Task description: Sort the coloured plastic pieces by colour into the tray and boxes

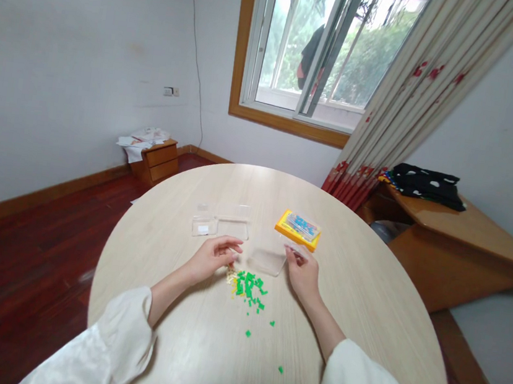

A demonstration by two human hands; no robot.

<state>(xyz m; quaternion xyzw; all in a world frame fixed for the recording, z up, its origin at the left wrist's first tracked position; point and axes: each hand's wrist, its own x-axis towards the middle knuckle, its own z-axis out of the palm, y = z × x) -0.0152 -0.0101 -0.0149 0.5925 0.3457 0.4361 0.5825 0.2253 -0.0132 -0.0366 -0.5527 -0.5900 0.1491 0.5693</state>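
My right hand (pixel 303 275) pinches the right edge of a clear plastic box (pixel 267 260), its fingers closed there. The box rests on or just above the table; I cannot tell which. To its left, my left hand (pixel 213 258) has its fingers loosely bent and apart, with nothing visible in them. Just below that hand's fingertips lies a heap of small green pieces (pixel 250 285), apparently plastic building bricks. A few cream and yellow pieces (pixel 232 275) border the heap on its left, partly beneath my left fingers. Some green pieces are scattered nearer to me.
A yellow box (pixel 297 229) with a printed label lies behind my right hand. Two other clear containers, a small one (pixel 204 227) and a larger one (pixel 233 228), stand behind my left hand. All are on a round wooden table (pixel 198 359). A curtained window is beyond.
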